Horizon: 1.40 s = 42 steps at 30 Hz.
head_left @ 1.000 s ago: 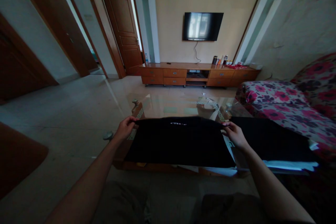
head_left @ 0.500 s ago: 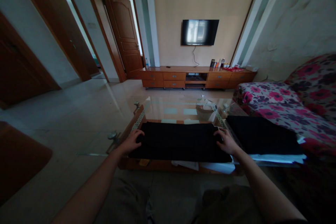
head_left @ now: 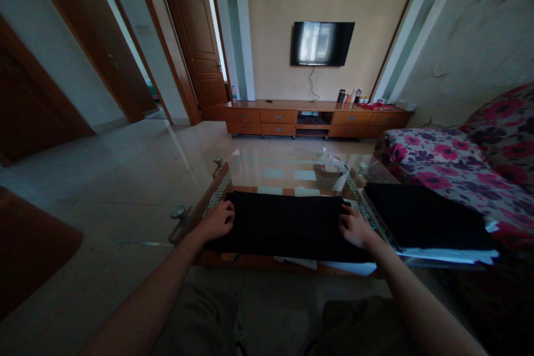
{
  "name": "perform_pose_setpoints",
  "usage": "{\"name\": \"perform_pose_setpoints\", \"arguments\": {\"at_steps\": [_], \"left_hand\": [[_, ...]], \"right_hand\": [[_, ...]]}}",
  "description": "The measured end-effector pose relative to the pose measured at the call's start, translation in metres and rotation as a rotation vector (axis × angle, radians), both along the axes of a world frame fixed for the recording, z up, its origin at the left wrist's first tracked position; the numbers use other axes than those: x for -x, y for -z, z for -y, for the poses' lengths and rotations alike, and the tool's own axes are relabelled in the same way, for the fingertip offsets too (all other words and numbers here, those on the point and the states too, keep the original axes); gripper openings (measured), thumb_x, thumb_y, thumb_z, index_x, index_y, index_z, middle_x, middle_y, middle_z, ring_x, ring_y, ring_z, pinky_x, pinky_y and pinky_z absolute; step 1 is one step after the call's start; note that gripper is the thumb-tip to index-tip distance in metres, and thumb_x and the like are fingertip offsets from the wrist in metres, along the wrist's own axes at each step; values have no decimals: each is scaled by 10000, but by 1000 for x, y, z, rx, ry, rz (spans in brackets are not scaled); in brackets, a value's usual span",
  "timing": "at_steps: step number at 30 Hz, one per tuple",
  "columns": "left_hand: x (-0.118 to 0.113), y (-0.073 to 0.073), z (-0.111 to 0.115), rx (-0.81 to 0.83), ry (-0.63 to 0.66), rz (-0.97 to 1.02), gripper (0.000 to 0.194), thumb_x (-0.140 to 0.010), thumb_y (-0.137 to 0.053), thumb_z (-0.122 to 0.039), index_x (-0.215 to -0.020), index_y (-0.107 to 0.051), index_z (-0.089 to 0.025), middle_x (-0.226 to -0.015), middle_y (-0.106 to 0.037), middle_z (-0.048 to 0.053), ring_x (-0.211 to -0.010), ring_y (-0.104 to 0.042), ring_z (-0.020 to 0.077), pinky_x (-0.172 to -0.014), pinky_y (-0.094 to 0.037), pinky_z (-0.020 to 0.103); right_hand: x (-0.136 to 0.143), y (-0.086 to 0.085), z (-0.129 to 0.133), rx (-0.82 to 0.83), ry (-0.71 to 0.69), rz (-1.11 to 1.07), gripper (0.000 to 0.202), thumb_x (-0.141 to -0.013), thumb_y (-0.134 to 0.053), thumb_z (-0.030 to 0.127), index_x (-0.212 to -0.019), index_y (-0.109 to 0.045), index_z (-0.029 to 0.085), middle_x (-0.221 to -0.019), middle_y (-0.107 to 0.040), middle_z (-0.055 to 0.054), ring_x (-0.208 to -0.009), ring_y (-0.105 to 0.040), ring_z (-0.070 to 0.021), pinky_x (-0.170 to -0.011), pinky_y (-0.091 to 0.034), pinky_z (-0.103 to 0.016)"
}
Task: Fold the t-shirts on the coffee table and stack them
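A folded black cloth (head_left: 287, 228) lies flat across the near edge of the glass table (head_left: 250, 166). At its left end rests my left hand (head_left: 217, 220), fingers curled down onto the fabric. My right hand (head_left: 354, 226) is on the right end, its fingers bent and pressed onto the cloth near the far corner. The fingertips of both hands are dark and partly hidden, but both appear to grip the cloth. To the right, a second folded black cloth (head_left: 425, 217) sits on top of white sheets (head_left: 450, 256).
Beyond the table stands a low wooden cabinet (head_left: 279, 117) with bottles at its right, under a wall television (head_left: 323, 43). A flowered sofa (head_left: 442, 156) is at the right. A brown wooden piece (head_left: 33, 245) stands at the left. White papers lie under the glass.
Both hands have shifted slightly inward along the cloth, and their fingers are more curled. The camera view has moved a little. The cloth lies in nearly the same place.
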<state>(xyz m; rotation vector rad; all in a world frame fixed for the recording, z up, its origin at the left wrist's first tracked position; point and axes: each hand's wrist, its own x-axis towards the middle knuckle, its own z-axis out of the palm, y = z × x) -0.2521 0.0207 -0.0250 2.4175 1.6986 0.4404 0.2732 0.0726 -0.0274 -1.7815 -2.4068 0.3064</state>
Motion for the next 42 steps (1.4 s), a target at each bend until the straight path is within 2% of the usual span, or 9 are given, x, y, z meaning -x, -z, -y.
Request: {"name": "perform_pose_setpoints", "arguments": {"at_steps": [5,11,18,24,28,32,36,39,42], "left_hand": [[-44,6,-21,-175,-24,47,296,-962,-470,-326,-1149,-684,-241,-1351,-572,94,-1280,-506,266,-1124,-382,443],[-56,33,-36,-80,19,-24,708,-924,-519,-601,-1552,-377,-306,-1647,-307,68,-1516,-253,305,-1221,-224,478],[-60,40,-40,-61,-33,-29,716,-876,-554,-684,-1499,-469,-340,-1638,-312,77,-1512,-245,358,-1222,-180,542],[-106,37,-45,-149,-17,16,574,-995,-400,-576,-1413,-543,-211,-1620,-345,113,-1505,-279,299,-1243,-189,484],[-114,40,-48,-26,35,-10,569,-1017,-358,-541,-1557,-362,-361,-1674,-247,36,-1536,-211,306,-1219,-209,531],[-103,40,-49,78,128,-59,518,-1015,-346,-570,-1525,-373,-484,-1690,-193,-15,-1547,-157,338,-1202,-171,593],[-105,36,-50,67,121,-45,535,-974,-420,-621,-1485,-454,-467,-1673,-252,-1,-1527,-215,348,-1193,-191,585],[-118,33,-55,-17,66,-25,466,-1010,-362,-565,-1392,-580,-411,-1604,-391,21,-1479,-321,311,-1193,-222,540],[-129,34,-64,-95,49,-16,480,-1023,-345,-526,-1397,-582,-341,-1586,-415,49,-1470,-338,283,-1219,-203,487]], "right_hand": [[38,6,-7,-149,-129,-67,401,-972,-455,384,-1293,-636,226,-1565,-413,-127,-1401,-426,-295,-1185,-282,-506],[42,30,-7,-88,-96,33,683,-925,-484,665,-1545,-405,388,-1690,-169,-64,-1534,-140,-390,-1192,-175,-617],[50,36,-2,-136,-37,66,817,-865,-455,792,-1560,-384,368,-1703,-91,-69,-1537,-55,-427,-1185,-73,-668],[80,37,-7,-185,-67,37,587,-1019,-309,581,-1557,-386,359,-1688,-188,-31,-1543,-154,-318,-1221,-110,-589],[81,38,-9,-96,-92,39,548,-1021,-319,579,-1557,-335,463,-1699,-136,-9,-1544,-103,-370,-1168,-107,-698],[76,31,-8,16,-180,49,530,-1010,-287,630,-1525,-353,525,-1709,-52,16,-1535,7,-439,-1114,-61,-775],[83,22,-9,44,-147,40,577,-978,-300,701,-1500,-428,491,-1696,-135,-23,-1528,-52,-445,-1108,-83,-775],[91,19,-19,-66,-87,13,581,-1002,-258,665,-1477,-484,419,-1640,-285,-73,-1507,-208,-363,-1148,-139,-702],[92,20,-35,-188,3,24,572,-1034,-240,580,-1524,-432,356,-1637,-294,-89,-1515,-205,-309,-1192,-121,-620]]}}
